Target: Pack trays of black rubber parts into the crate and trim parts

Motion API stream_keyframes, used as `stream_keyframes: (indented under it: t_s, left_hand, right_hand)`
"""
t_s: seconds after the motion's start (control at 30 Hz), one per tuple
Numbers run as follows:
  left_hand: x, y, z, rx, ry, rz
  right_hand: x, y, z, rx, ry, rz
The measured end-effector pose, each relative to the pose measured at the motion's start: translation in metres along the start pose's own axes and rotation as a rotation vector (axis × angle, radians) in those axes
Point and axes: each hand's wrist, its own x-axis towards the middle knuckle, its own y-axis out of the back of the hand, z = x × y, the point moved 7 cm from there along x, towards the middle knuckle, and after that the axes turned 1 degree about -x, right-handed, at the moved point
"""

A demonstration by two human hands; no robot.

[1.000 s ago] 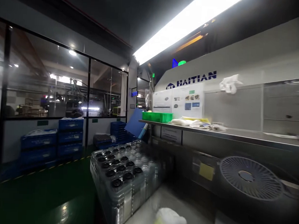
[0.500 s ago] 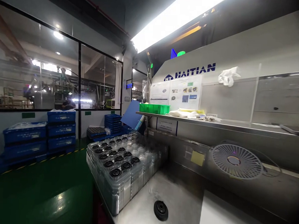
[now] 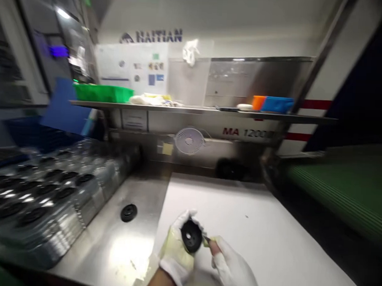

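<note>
My left hand (image 3: 177,250), in a whitish glove, is closed around a round black plastic part (image 3: 191,235) and turns its face toward me. Close to the part's right edge, my gloved right hand (image 3: 233,265) pinches a thin, dark-tipped tool (image 3: 207,239); one bare fingertip shows on it. Most of the tool is hidden in the fingers, and blur leaves unclear whether its tip touches the part. Both hands are over a white sheet (image 3: 251,221). Another black disc (image 3: 129,213) lies on the metal bench to the left.
Stacked clear plastic trays (image 3: 90,206) with several black discs stand at the left. Behind the white sheet are dark parts (image 3: 231,168) and a small fan (image 3: 190,141). A shelf (image 3: 192,110) above the bench carries a green bin (image 3: 103,93) and a blue bin (image 3: 277,104).
The view has swung right and down, so the trays and fan now sit further left. Both gloved hands, the held part and the tool have come into view.
</note>
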Motion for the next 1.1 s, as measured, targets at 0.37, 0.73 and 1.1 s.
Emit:
stream_keyframes:
  t_s: [0.37,0.73,1.1]
  left_hand:
    - [-0.012,-0.008,0.0,0.031,-0.06,-0.099]
    - [-0.001,0.0,0.004,-0.078,-0.106,-0.034]
    - [-0.01,-0.004,0.01,0.055,-0.071,-0.115]
  right_hand:
    - [-0.012,0.012,-0.022,-0.222,0.023,0.12]
    - [-0.02,-0.017,-0.022,-0.292,-0.001,0.149]
    - [-0.014,-0.007,-0.019,-0.184,-0.037,0.145]
